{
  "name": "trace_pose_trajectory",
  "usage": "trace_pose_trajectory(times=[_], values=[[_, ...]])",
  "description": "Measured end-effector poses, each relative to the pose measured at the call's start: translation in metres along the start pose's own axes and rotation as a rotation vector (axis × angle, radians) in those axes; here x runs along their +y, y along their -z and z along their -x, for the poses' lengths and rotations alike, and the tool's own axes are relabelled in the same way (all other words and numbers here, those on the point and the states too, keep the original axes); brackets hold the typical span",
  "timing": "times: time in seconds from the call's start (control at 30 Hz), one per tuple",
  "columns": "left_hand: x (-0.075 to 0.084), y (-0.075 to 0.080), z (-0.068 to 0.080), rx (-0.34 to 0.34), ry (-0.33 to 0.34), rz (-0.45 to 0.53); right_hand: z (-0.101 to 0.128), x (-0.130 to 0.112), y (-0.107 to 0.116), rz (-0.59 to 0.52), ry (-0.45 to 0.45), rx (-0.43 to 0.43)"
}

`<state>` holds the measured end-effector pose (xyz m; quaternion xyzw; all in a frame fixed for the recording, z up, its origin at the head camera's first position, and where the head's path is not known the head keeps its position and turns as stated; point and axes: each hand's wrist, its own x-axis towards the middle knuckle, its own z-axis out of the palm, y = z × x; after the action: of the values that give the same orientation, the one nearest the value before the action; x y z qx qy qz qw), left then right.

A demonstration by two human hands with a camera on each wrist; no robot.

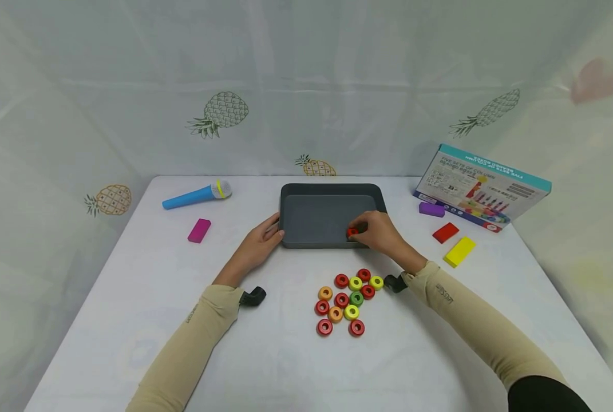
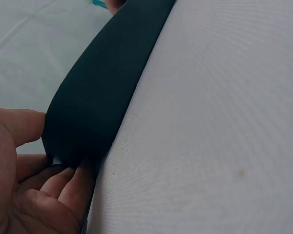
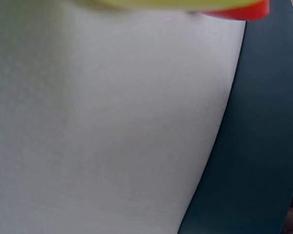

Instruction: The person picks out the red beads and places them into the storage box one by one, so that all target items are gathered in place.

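Right hand (image 1: 380, 233) pinches a red ring (image 1: 352, 232) at the lower right inside corner of the grey tray (image 1: 332, 191), centre frame. Left hand (image 1: 258, 245) grips the tray's left wall, thumb on the outside, fingers curled at the corner. Remaining rings (image 1: 346, 300) clustered on the table (image 1: 131, 274) below the tray, apart from both hands

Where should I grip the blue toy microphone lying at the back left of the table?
Take the blue microphone around the middle of its long blue handle, coming down from above with fingers across its width. It lies flat on the table, with bare cloth on both sides, and the handle looks slimmer than the rounded grey head.
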<state>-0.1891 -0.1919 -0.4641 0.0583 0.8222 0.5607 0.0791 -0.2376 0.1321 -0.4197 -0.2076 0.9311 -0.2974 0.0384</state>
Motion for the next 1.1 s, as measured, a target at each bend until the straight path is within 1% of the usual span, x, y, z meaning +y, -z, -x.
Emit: trace_pose_trajectory(times=[0.27, 0.43, 0.63, 0.83, 1.1], values=[[0.002, -0.001, 0.001, 0.007, 0.008, -0.006, -0.001, 0.001, 0.001, 0.001, -0.011, -0.004], [0.001, -0.002, 0.0, 0.002, 0.024, -0.012, 0.001, 0.002, 0.001, 0.011, 0.01, 0.016], [-0.001, -0.003, 0.001, 0.015, 0.021, -0.022, 0.006, 0.003, 0.002, 0.008, 0.043, 0.054], [-0.001, -0.005, 0.002, 0.013, 0.013, -0.013, 0.019, -0.004, 0.01, -0.014, 0.074, 0.112], [0.002, -0.002, 0.002, 0.021, 0.018, -0.041, 0.044, -0.021, 0.018, -0.055, 0.084, 0.095]])
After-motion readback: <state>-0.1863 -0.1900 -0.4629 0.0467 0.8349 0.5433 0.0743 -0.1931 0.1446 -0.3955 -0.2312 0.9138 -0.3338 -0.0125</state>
